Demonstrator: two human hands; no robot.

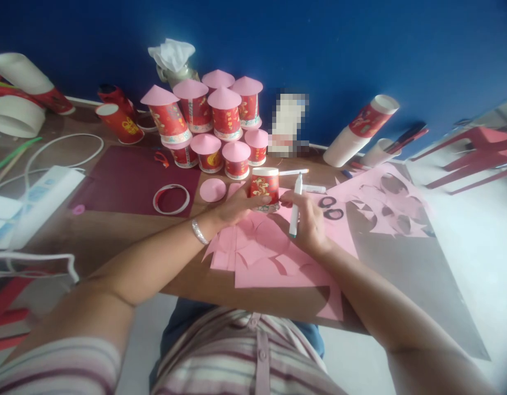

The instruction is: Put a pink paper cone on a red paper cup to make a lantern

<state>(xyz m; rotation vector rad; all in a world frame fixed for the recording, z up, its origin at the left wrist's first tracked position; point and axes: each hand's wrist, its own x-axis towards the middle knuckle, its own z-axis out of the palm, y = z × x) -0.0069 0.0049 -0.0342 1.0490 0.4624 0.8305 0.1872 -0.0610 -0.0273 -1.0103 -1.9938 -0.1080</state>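
A red paper cup (265,185) with a gold pattern stands upside down, its white base up, over pink paper sheets (269,274). My left hand (239,206) grips it from the left, the thumb across its front. My right hand (308,222) is closed round a white marker (296,206), with fingertips near the cup's lower right edge. Behind the cup are several red cups with pink cone tops (225,107). A pink paper disc (212,190) lies left of the cup. Scissors (330,208) with dark handles lie right of my right hand.
A roll of tape (171,199) sits on a dark red sheet (130,181) at the left. White cables and a white box (47,203) are further left. Cut pink scraps (388,197), stacked cups (362,129) and a pen holder (380,152) are at the right.
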